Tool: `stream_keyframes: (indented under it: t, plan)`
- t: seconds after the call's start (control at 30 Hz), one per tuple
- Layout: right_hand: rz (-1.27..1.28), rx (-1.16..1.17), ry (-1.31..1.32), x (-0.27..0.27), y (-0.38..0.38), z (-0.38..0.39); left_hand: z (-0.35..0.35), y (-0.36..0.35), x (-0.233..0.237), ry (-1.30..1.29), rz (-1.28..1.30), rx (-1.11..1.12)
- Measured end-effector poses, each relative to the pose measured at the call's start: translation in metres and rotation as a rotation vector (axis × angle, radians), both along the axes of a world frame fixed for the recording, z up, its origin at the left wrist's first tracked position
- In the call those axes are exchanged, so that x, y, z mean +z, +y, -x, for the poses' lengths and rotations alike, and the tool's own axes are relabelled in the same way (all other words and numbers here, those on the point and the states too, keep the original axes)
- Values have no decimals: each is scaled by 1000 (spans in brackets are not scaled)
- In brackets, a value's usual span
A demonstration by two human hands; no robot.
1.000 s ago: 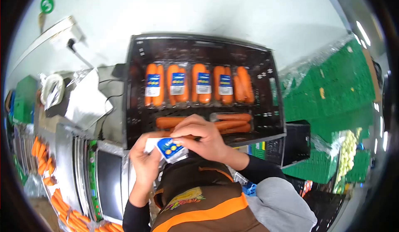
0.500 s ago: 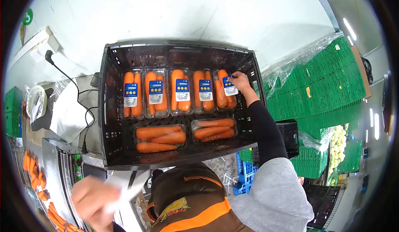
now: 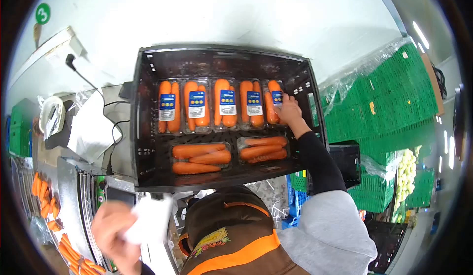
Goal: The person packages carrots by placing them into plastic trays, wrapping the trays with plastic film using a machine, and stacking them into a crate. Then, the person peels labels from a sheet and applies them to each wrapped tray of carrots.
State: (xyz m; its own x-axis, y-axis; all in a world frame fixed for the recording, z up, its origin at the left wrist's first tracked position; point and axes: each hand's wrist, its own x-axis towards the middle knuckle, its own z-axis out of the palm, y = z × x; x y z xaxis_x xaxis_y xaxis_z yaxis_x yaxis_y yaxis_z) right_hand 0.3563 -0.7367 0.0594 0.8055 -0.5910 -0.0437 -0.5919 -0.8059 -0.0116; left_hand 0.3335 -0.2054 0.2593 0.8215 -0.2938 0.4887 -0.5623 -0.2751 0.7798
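A black plastic crate holds several clear packs of carrots. Five of them stand in a row along the far side, each with a blue and white label. My right hand lies on the label of the rightmost pack, partly covering it, fingers a little apart. Nearer to me, two packs without visible labels, a left one and a right one, lie sideways. My left hand, smeared by motion, is closed on white paper below the crate's front left corner.
Green crates partly wrapped in film are stacked at the right. A black cable runs down on the left, near a white basket. Loose carrots lie at lower left.
My right hand has gone from pinching the label's upper corner to lying over it on the pack. The left hand still holds the white paper. The view has shifted slightly.
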Motion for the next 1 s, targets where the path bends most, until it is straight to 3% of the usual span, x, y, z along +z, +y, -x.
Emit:
stream_keyframes:
  t: [0.03, 0.1, 0.17, 0.23, 0.3, 0.43, 0.57, 0.63, 0.7, 0.77, 0.83, 0.93, 1.0]
  plan:
    - [-12, 25, -2, 7, 11, -4, -6, -8, 2, 1, -274, -7]
    - [-131, 360, -274, 49, 69, -13, -9, -28, -16, 23, -217, 107]
    - [-1079, 443, -298, 104, 156, -23, -7, -27, -42, 339, 59, -22]
    - [-1605, 697, -129, 131, 227, -11, -3, -36, -50, 582, 325, -3]
    - [-1470, 929, -157, 152, 267, -3, 0, -43, -59, 554, 375, 146]
    - [-1540, 929, -161, 135, 280, -5, 9, -36, -77, 618, 433, 247]
    - [-1443, 1061, -292, 124, 283, -1, 23, -42, -93, 654, 521, 338]
    - [-1959, 610, -83, 120, 288, 2, 28, -48, -98, 598, 571, 366]
    - [-1984, 537, 21, 118, 286, -2, 34, -52, -99, 531, 535, 393]
    - [-1878, 678, 130, 111, 280, -5, 37, -55, -92, 544, 492, 411]
    - [-1872, 761, 34, 106, 285, -2, 41, -57, -88, 611, 415, 346]
    - [-1380, 1174, -186, 120, 283, -9, 47, -56, -85, 561, 231, 409]
    - [-1305, 1229, -460, 120, 274, -25, 54, -54, -87, 462, -40, 586]
